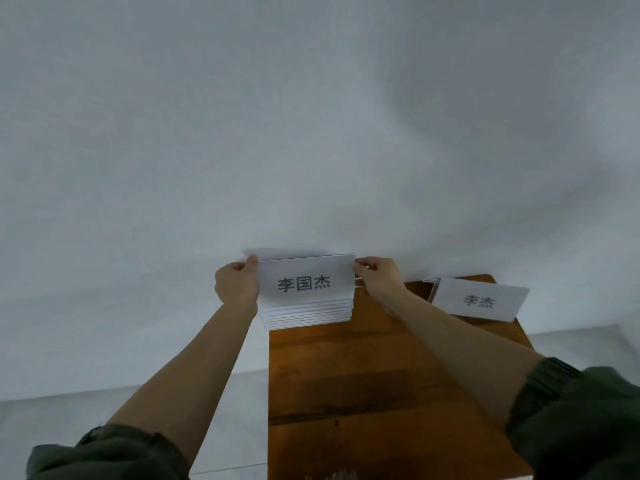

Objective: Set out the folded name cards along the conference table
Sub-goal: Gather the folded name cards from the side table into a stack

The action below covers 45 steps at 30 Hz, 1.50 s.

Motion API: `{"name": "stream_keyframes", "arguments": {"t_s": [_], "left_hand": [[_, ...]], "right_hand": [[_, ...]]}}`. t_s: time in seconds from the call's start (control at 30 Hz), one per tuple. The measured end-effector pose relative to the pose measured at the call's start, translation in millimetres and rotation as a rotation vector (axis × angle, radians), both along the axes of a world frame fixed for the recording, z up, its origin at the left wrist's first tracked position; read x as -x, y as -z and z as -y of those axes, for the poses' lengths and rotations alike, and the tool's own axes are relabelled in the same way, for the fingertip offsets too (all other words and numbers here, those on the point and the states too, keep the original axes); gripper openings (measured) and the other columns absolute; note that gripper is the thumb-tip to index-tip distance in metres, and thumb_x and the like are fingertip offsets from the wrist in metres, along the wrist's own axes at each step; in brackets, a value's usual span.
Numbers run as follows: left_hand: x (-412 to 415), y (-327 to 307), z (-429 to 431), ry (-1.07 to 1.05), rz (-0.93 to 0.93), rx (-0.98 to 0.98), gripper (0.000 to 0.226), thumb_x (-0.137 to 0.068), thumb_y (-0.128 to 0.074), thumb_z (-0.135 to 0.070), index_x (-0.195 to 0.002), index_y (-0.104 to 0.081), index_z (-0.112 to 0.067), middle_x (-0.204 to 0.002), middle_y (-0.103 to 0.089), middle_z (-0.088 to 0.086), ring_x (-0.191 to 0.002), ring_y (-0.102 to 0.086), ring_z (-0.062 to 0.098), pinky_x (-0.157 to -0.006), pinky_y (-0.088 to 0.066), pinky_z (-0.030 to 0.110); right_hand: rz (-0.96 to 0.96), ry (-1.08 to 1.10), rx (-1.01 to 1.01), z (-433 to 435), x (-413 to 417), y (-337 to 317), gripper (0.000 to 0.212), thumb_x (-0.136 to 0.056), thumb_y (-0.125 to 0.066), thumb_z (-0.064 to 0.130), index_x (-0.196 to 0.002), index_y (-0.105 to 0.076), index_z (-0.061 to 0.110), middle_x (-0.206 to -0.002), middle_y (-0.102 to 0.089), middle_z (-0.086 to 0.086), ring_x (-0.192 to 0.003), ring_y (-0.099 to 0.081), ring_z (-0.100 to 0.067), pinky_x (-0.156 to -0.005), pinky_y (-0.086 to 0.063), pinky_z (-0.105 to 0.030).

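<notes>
We see a stack of name cards (306,308) held over the far left corner of the desk (363,375), and its lower edges seem to rest on the wood there, though we cannot tell this surely. The front card (304,282) of the stack faces us and has three dark printed characters. Our left hand (237,287) takes the left side of the stack: its grip is closed around the edge, with the thumb lying on the upper left corner of the front card. Our right hand (379,277) takes the right side, and its grip is a pinch, the fingers curled on the upper right corner. Whether the front card is already apart from the others, we cannot tell. At the far right corner of the desk a single name card (479,299) with two characters stands tilted, well apart from the stack, and no hand touches it. Behind the desk there is a plain pale wall (311,116). Both forearms are bare, with dark green sleeves (571,410) pushed up.
</notes>
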<state>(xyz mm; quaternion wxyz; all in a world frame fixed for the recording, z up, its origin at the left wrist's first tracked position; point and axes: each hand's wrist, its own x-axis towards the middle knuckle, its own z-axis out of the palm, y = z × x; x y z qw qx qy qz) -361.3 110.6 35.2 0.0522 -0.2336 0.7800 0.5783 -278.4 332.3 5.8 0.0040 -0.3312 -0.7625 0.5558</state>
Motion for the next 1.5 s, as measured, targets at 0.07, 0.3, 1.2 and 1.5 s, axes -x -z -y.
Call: {"name": "stream_keyframes", "arguments": {"t_s": [0.07,0.3,1.2,1.5], "left_hand": [[1,2,3,-0.009,-0.028,0.058,0.027,-0.087,-0.068,-0.03,-0.074,-0.062,-0.008,-0.074,-0.063,0.008,-0.08,-0.065,0.033,-0.08,-0.057,0.045],[3,7,15,0.042,-0.057,0.154,0.025,-0.087,-0.069,-0.029,-0.089,-0.069,-0.005,-0.087,-0.07,0.011,-0.086,-0.067,0.031,-0.08,-0.054,0.037],[-157,115,-151,1.183,-0.058,0.816,0.037,-0.098,-0.046,-0.036,-0.131,-0.048,-0.019,-0.138,-0.044,0.005,-0.125,-0.045,0.021,-0.102,-0.044,0.034],[-213,164,-156,1.133,0.135,1.038,0.073,-0.098,-0.019,-0.058,-0.155,0.003,-0.017,-0.161,0.013,0.014,-0.149,0.007,0.032,-0.12,-0.007,0.049]], "right_hand": [[-0.022,-0.031,-0.162,2,1,0,0.026,-0.097,-0.058,0.025,-0.115,-0.07,0.012,-0.1,-0.073,-0.002,-0.085,-0.07,-0.018,-0.083,-0.059,-0.039],[-0.021,-0.3,-0.672,1,-2,-9,0.031,-0.1,-0.051,0.031,-0.096,-0.074,0.011,-0.086,-0.072,-0.006,-0.08,-0.065,-0.022,-0.073,-0.056,-0.037],[0.298,0.319,-0.443,-256,-141,40,0.047,-0.096,-0.052,0.04,-0.136,-0.049,0.015,-0.123,-0.06,-0.014,-0.107,-0.06,-0.029,-0.08,-0.051,-0.038],[0.267,0.345,-0.076,-291,-134,73,0.047,-0.1,-0.046,0.039,-0.135,-0.051,0.009,-0.101,-0.06,-0.01,-0.087,-0.056,-0.023,-0.069,-0.043,-0.033]]}}
